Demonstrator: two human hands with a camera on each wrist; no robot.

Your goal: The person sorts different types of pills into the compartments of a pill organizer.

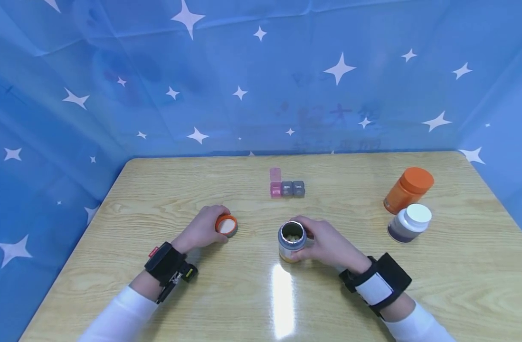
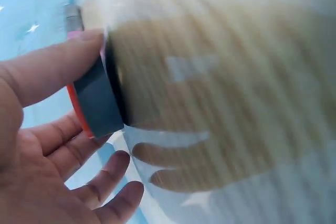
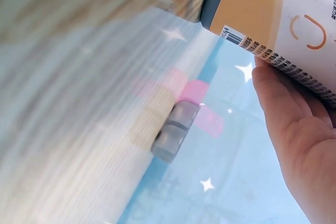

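Note:
My left hand [image 1: 204, 228] grips a grey bottle cap [image 1: 227, 226] between thumb and fingers. The cap lies upside down at the table surface, its orange rim and white lining facing up. In the left wrist view, the thumb crosses the cap's grey side [image 2: 100, 100]. My right hand [image 1: 325, 241] holds an uncapped pill bottle [image 1: 291, 244] upright, with pale pills visible inside. Its orange and white label [image 3: 278, 17] shows in the right wrist view. Beyond both hands lies a small pill organizer [image 1: 287, 188] with a pink compartment, lid raised, and two grey lidded compartments.
On the right, an orange bottle [image 1: 405, 192] with an orange lid stands beside a white-capped bottle [image 1: 408, 224]. The wooden table [image 1: 175, 185] ends at a blue curtain [image 1: 261, 114] with white stars.

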